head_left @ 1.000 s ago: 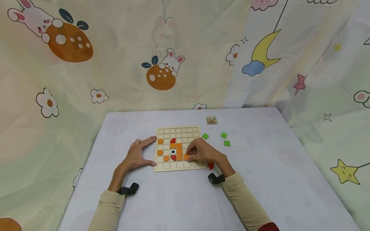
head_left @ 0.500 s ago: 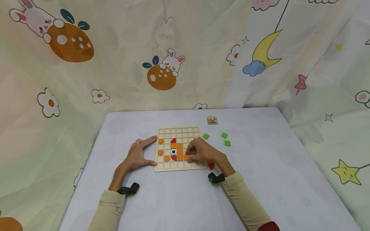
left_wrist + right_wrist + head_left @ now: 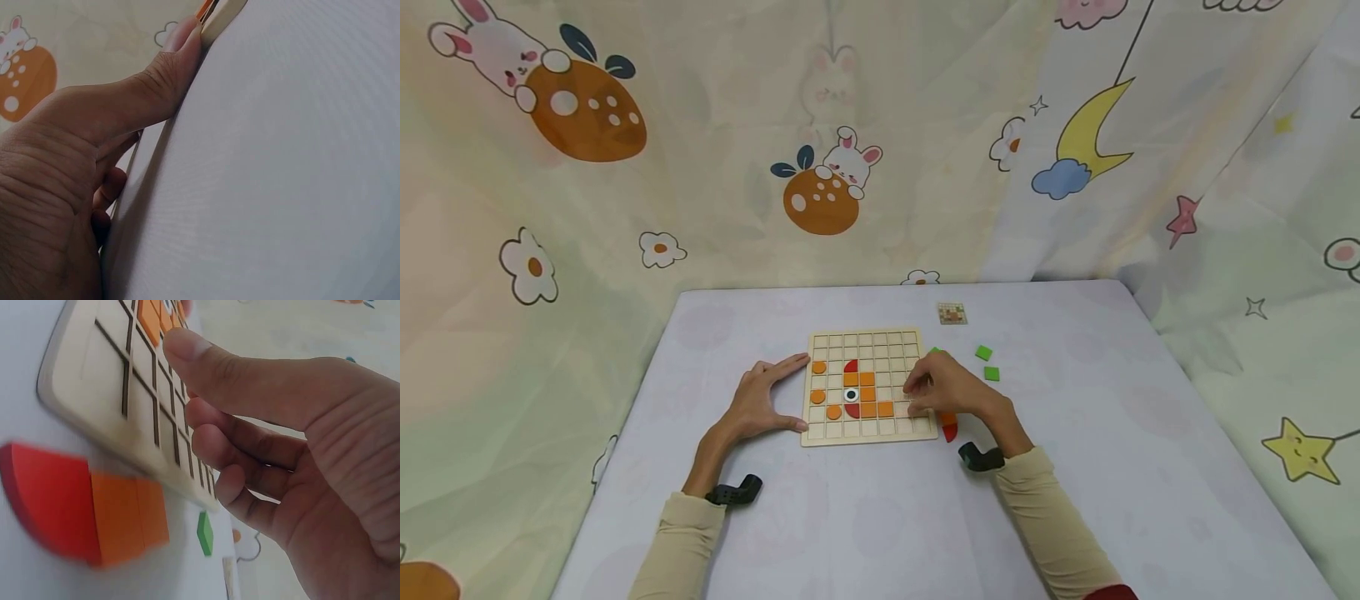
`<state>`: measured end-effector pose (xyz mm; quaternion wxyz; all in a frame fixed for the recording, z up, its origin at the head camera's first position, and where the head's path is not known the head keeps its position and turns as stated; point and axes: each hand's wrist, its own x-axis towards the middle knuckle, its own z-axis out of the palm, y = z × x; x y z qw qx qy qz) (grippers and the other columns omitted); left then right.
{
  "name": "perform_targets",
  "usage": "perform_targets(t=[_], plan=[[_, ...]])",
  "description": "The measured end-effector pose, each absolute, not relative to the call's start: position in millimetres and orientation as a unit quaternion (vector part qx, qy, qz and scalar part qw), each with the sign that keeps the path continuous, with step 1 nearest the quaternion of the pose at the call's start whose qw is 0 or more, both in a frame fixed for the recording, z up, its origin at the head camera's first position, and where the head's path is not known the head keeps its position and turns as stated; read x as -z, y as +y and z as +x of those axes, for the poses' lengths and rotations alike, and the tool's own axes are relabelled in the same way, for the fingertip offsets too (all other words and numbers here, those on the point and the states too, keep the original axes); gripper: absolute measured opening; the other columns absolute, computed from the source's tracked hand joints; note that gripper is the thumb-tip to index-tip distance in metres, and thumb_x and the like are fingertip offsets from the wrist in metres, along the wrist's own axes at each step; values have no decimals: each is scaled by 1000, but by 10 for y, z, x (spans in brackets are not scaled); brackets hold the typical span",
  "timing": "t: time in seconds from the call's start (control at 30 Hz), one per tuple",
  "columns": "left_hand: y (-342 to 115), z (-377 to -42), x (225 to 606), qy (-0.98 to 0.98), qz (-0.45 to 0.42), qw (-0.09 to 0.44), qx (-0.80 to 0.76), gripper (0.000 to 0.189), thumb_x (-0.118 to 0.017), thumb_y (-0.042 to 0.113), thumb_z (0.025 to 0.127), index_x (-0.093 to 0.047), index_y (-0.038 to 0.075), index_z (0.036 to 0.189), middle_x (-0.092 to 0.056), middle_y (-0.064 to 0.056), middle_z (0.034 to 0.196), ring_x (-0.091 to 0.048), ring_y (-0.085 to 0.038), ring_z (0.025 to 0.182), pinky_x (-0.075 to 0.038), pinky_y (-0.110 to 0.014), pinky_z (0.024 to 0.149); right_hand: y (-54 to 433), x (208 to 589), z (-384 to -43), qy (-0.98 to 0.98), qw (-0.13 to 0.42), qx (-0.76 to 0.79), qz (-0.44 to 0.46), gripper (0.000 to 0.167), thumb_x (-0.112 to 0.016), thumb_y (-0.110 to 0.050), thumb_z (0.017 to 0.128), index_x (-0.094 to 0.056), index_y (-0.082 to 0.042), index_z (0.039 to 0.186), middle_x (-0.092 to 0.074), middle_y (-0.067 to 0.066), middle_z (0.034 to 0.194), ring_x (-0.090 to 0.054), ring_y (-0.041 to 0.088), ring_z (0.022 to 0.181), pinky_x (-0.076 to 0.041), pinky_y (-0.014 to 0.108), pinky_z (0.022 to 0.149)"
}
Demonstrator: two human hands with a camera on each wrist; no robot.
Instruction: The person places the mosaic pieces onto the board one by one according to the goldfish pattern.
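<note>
A wooden grid board (image 3: 867, 430) lies on the table. It carries orange discs (image 3: 817, 397), orange squares (image 3: 886, 409), red quarter-round pieces (image 3: 851, 367) and a white eye tile (image 3: 851, 395). My left hand (image 3: 752, 402) touches its left edge with thumb and index finger stretched apart; the left wrist view shows the thumb against the board's side (image 3: 224, 22). Over the board's right part hovers my right hand (image 3: 951, 386), nothing held, a gap between thumb and bent fingers. Beside the board below it lie a red piece (image 3: 50, 500) and orange squares (image 3: 115, 519).
Green squares (image 3: 984, 353) lie right of the board, one of them (image 3: 205, 534) close to its edge and partly hidden by the right hand in the head view. A small patterned card (image 3: 952, 313) lies near the table's back edge. A printed cloth hangs behind.
My right hand has let go of the orange square at the end of the lower row and moved right, leaving it on the board. The left hand stays at the board's edge.
</note>
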<state>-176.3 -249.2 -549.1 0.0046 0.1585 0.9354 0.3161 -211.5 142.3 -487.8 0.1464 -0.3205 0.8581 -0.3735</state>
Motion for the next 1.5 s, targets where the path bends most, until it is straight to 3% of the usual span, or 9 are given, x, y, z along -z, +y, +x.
perform_targets(t=[0.77, 1.17, 1.5], plan=[[-2491, -1741, 5502, 934, 152, 10, -323, 125, -104, 59, 58, -49, 28, 166, -50, -1, 172, -49, -24, 115, -35, -49, 99, 1913, 4984, -2112, 870, 139, 387, -271, 9, -91, -5, 87, -85, -5, 93, -79, 2, 84, -65, 14, 77, -55, 25, 73], [-2495, -1750, 5505, 937, 151, 6, -316, 125, -103, 61, 59, -49, 28, 166, -52, -2, 171, -50, -25, 115, -36, -49, 99, 2020, 5014, -2104, 879, 137, 378, -258, 13, -92, -3, 85, -85, -7, 94, -79, 1, 86, -65, 15, 79, -56, 25, 75], [-2482, -1759, 5511, 934, 158, 3, -319, 125, -103, 60, 59, -49, 28, 166, -50, -2, 172, -50, -25, 116, -36, -49, 100, 2063, 5039, -2108, 895, 99, 360, -245, 15, -93, -10, 86, -86, -8, 99, -81, 1, 94, -66, 13, 84, -56, 26, 79]])
